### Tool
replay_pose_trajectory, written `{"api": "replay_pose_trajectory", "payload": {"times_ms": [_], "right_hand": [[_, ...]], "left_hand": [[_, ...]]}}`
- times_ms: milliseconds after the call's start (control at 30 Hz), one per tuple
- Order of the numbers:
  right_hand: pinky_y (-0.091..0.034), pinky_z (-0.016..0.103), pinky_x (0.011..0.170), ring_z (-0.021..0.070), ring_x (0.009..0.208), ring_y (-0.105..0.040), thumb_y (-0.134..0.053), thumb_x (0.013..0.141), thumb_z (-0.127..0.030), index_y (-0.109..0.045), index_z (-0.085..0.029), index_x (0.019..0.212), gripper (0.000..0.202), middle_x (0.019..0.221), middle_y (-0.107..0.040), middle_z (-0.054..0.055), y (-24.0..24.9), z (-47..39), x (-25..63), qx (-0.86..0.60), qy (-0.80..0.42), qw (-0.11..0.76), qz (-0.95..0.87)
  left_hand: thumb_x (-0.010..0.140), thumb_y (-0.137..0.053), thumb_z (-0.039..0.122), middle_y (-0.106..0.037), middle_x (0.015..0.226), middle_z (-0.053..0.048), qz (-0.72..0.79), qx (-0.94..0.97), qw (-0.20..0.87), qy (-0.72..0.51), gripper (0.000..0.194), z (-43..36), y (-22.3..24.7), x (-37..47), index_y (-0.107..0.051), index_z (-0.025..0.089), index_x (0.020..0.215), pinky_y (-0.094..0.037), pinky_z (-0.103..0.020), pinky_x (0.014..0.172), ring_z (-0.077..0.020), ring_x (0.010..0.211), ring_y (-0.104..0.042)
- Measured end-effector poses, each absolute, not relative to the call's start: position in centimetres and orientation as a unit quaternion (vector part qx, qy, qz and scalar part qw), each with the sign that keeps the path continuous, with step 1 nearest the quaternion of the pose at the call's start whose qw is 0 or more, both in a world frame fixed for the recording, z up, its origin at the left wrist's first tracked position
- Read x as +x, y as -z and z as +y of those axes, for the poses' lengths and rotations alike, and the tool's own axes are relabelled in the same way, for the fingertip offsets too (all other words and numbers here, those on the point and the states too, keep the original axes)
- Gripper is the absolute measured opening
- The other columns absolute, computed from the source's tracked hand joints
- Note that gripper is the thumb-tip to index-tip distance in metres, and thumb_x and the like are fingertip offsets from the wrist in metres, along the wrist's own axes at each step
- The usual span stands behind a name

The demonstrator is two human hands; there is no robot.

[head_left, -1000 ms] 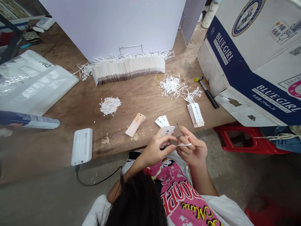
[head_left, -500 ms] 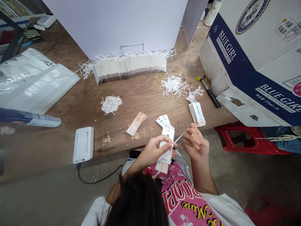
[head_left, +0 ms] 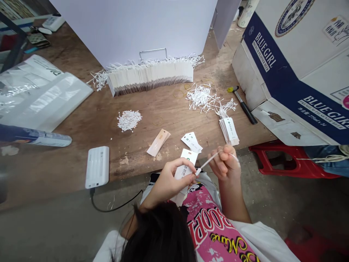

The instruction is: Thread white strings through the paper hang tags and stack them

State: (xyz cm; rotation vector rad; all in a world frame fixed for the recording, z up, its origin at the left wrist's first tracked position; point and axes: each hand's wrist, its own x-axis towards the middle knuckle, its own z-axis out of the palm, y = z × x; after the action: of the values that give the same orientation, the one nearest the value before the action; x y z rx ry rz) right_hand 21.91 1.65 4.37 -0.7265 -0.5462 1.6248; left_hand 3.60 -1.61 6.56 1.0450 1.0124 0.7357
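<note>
White rectangular card tag [head_left: 182,171]: lower centre of frame, clamped in left hand [head_left: 172,180]; probably light, stiff; best held by edges.
Thin white cord [head_left: 209,160]: pinched in right hand [head_left: 228,163]; likely limp; grip near ends.

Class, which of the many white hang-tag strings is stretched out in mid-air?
The single string spanning left hand to right hand; the others lie tangled in the loose pile or bunched at the tag bundle and tag row.
</note>
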Motion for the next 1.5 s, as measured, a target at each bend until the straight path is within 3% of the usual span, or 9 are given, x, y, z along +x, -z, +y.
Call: {"api": "replay_pose_trajectory", "payload": {"times_ms": [100,200,433,567,667,900,1167,1367,1500], "right_hand": [[-0.014,0.014,0.017,0.0014,0.015,-0.012,-0.078,0.069,-0.041,-0.072,-0.031,0.065,0.013,0.029,-0.043,-0.013,-4.7,2.1,21.9,-0.179,-0.705,0.635,-0.261],[-0.017,0.011,0.019,-0.0005,0.014,-0.01,-0.07,0.079,-0.039,-0.072,-0.027,0.069,0.015,0.026,-0.031,-0.015,-4.9,2.3,22.0,-0.064,-0.712,0.648,-0.264],[-0.019,0.017,0.025,-0.0005,0.018,-0.024,-0.076,0.065,-0.026,-0.06,-0.028,0.046,0.025,0.031,-0.03,-0.014,-6.0,1.6,22.4,0.104,-0.69,0.622,-0.356],[-0.026,0.02,0.028,0.0012,0.022,-0.033,-0.083,0.055,-0.024,-0.06,-0.031,0.039,0.029,0.036,-0.046,-0.012,-7.5,0.8,22.0,0.163,-0.664,0.58,-0.443],[-0.035,0.017,0.034,0.0019,0.028,-0.045,-0.077,0.065,-0.024,-0.062,-0.031,0.043,0.027,0.049,-0.062,-0.011,-7.9,0.0,21.6,0.178,-0.638,0.598,-0.452],[-0.037,0.019,0.034,0.0072,0.028,-0.046,-0.076,0.074,-0.032,-0.076,-0.028,0.082,0.009,0.04,-0.056,-0.006,-7.6,-0.7,22.3,-0.126,-0.652,0.58,-0.473],[-0.032,0.019,0.037,0.0058,0.038,-0.044,-0.072,0.077,-0.026,-0.076,-0.02,0.078,0.008,0.057,-0.065,0.0,-6.9,-0.5,19.0,-0.42,-0.706,0.463,-0.332],[-0.026,0.018,0.037,0.0033,0.038,-0.037,-0.073,0.073,-0.028,-0.072,-0.016,0.07,0.012,0.051,-0.059,-0.002,-5.9,0.4,17.7,-0.451,-0.702,0.468,-0.29],[-0.025,0.017,0.036,0.0033,0.036,-0.038,-0.076,0.069,-0.029,-0.071,-0.015,0.068,0.015,0.049,-0.058,-0.003,-5.9,0.6,17.5,-0.464,-0.706,0.448,-0.294]], "left_hand": [[0.082,-0.066,0.017,-0.072,0.077,-0.001,0.478,0.609,0.474,-0.418,0.001,-2.1,-6.3,3.6,-0.066,0.018,0.083,-0.053,-0.022,0.064,-0.012,0.069,-0.067],[0.081,-0.062,0.003,-0.073,0.089,-0.002,0.4,0.715,0.286,-0.497,0.02,-2.6,-5.4,3.6,-0.066,0.018,0.094,-0.055,-0.024,0.076,-0.0122,0.082,-0.068],[0.083,-0.061,0.006,-0.071,0.097,-0.009,0.311,0.779,0.154,-0.522,0.021,-3.0,-4.8,2.8,-0.061,0.012,0.103,-0.06,-0.034,0.079,-0.0199,0.099,-0.066],[0.083,-0.059,0.006,-0.07,0.097,-0.01,0.299,0.789,0.142,-0.518,0.015,-3.0,-5.1,2.7,-0.06,0.011,0.098,-0.06,-0.034,0.079,-0.0212,0.102,-0.065],[0.081,-0.062,0.004,-0.07,0.096,-0.006,0.301,0.759,0.151,-0.557,0.018,-2.8,-4.7,3.4,-0.06,0.015,0.095,-0.06,-0.031,0.077,-0.0184,0.098,-0.066],[0.087,-0.056,0.007,-0.067,0.087,-0.001,0.461,0.566,0.369,-0.576,0.022,-2.0,-3.9,5.3,-0.053,0.021,0.103,-0.052,-0.034,0.087,-0.0168,0.097,-0.065],[0.095,-0.044,0.023,-0.064,0.093,-0.004,0.508,0.489,0.459,-0.54,0.051,-1.8,-3.2,5.8,-0.011,0.024,0.134,-0.051,-0.033,0.079,-0.016,0.083,-0.065],[0.095,-0.045,0.031,-0.065,0.087,-0.003,0.566,0.486,0.505,-0.433,0.017,-2.2,-2.4,5.3,-0.042,0.021,0.108,-0.049,-0.028,0.072,-0.0157,0.078,-0.064],[0.093,-0.049,0.029,-0.067,0.089,-0.004,0.55,0.504,0.5,-0.44,0.016,-2.0,-2.7,5.2,-0.052,0.019,0.105,-0.05,-0.027,0.078,-0.0161,0.083,-0.064]]}}
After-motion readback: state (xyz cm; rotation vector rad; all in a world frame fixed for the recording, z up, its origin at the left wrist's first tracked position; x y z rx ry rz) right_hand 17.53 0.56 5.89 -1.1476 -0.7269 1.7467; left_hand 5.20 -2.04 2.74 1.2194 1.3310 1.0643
